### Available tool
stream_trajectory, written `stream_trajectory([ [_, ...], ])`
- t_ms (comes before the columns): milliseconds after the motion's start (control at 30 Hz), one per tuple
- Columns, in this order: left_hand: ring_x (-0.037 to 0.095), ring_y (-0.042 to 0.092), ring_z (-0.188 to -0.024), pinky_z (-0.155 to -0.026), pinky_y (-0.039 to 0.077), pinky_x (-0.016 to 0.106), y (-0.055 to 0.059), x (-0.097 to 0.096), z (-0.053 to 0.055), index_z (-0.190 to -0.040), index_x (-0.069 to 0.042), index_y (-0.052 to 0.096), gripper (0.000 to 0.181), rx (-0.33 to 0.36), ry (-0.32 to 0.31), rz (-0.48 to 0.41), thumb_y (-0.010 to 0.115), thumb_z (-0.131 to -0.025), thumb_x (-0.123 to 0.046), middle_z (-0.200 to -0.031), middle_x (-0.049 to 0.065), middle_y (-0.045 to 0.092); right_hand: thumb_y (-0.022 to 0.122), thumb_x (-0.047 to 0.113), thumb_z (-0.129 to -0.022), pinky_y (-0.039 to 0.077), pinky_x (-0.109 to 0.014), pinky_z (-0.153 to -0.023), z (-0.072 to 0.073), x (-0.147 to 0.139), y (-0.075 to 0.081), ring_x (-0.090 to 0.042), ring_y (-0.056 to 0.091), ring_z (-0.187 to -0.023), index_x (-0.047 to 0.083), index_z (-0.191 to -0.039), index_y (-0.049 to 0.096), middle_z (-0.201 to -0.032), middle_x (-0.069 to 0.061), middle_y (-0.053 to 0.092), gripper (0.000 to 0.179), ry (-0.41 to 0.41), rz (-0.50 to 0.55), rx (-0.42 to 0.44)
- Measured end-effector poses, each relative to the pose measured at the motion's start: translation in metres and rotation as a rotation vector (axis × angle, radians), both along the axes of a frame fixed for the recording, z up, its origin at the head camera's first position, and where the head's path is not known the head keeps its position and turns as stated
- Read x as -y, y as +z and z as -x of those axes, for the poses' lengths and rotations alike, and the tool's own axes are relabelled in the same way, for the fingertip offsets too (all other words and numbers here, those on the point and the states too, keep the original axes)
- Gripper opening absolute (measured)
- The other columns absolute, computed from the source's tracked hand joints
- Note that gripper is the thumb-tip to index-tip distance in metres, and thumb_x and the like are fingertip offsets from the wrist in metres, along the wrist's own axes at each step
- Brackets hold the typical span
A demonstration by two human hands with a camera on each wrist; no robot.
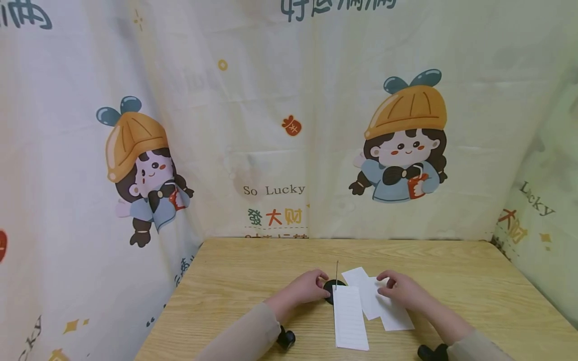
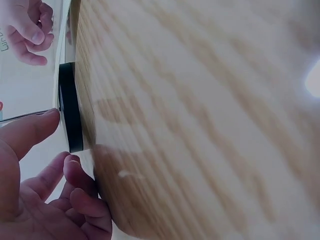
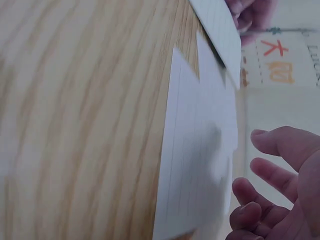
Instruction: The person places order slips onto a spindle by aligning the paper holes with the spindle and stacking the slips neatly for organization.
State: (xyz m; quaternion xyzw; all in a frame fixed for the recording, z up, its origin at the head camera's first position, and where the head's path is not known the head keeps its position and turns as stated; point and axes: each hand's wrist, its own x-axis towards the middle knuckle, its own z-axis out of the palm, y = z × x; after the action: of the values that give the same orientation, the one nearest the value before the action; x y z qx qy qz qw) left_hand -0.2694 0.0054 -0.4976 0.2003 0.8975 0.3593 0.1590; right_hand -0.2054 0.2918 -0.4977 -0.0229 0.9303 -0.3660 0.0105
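A paper spike with a round black base (image 1: 330,288) and a thin upright metal needle (image 1: 336,271) stands on the table. My left hand (image 1: 307,288) holds the base at its left side. In the left wrist view its thumb (image 2: 37,130) rests by the top of the black disc (image 2: 72,107), with fingertips at the edge. A lined paper slip (image 1: 350,321) lies over the base at the needle's foot, reaching towards me. To its right, several loose white slips (image 1: 397,317) overlap. Above them hovers my right hand (image 1: 404,291), fingers loosely bent, holding nothing.
The wooden table (image 1: 253,260) runs back to a printed cloth backdrop (image 1: 262,150) that also hangs along both sides. Each wrist wears a black camera mount, one by the left sleeve (image 1: 248,333) and one by the right sleeve (image 1: 478,347).
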Motion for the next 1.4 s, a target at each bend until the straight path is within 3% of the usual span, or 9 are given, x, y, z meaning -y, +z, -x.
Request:
stream_trajectory([
  [167,0.016,0.051,-0.074,-0.069,0.041,0.031,-0.002,0.001,0.001,-0.117,-0.012,0.064,0.036,-0.009,-0.028,0.011,0.079,-0.085,-0.019,-0.083,-0.002,0.055,0.076,0.020,-0.087,0.042,-0.031,-0.058,0.003,-0.013,-0.001,-0.019,0.048,-0.069,0.006,-0.120,0.062,-0.086,-0.005,0.053,0.038,-0.004,-0.014,0.009],
  [433,0.016,0.052,-0.079,-0.073,0.042,0.033,-0.005,0.003,0.003,-0.118,-0.016,0.063,0.041,0.015,-0.033,0.019,0.082,-0.082,-0.021,-0.085,-0.002,0.056,0.075,0.022,-0.088,0.041,-0.036,-0.068,0.006,-0.028,-0.001,-0.021,0.050,-0.080,0.002,-0.128,0.060,-0.091,-0.006,0.056,0.047,0.025,-0.039,0.012],
  [833,0.015,0.051,-0.079,-0.075,0.041,0.032,-0.005,0.005,0.005,-0.118,-0.015,0.062,0.042,0.015,-0.076,-0.018,0.083,-0.081,-0.018,-0.088,-0.002,0.055,0.078,0.023,-0.085,0.038,-0.038,-0.071,0.013,-0.036,-0.005,-0.021,0.046,-0.082,0.002,-0.131,0.060,-0.089,-0.005,0.052,0.053,0.091,-0.074,0.021],
  [1000,0.015,0.051,-0.082,-0.076,0.041,0.032,-0.004,0.007,0.006,-0.120,-0.016,0.062,0.043,0.029,-0.077,-0.008,0.082,-0.082,-0.018,-0.090,-0.002,0.055,0.080,0.023,-0.083,0.035,-0.034,-0.065,0.018,-0.037,-0.006,-0.020,0.044,-0.076,0.003,-0.132,0.060,-0.081,-0.004,0.048,0.056,0.106,-0.087,0.060],
  [1400,0.016,0.051,-0.083,-0.079,0.041,0.034,0.003,0.007,0.002,-0.121,-0.017,0.063,0.043,0.035,-0.075,0.018,0.082,-0.082,-0.017,-0.090,-0.003,0.055,0.083,0.024,-0.080,0.035,-0.036,-0.067,0.020,-0.036,-0.006,-0.021,0.044,-0.076,0.005,-0.126,0.061,-0.082,-0.005,0.048,0.055,0.074,-0.091,0.087],
])
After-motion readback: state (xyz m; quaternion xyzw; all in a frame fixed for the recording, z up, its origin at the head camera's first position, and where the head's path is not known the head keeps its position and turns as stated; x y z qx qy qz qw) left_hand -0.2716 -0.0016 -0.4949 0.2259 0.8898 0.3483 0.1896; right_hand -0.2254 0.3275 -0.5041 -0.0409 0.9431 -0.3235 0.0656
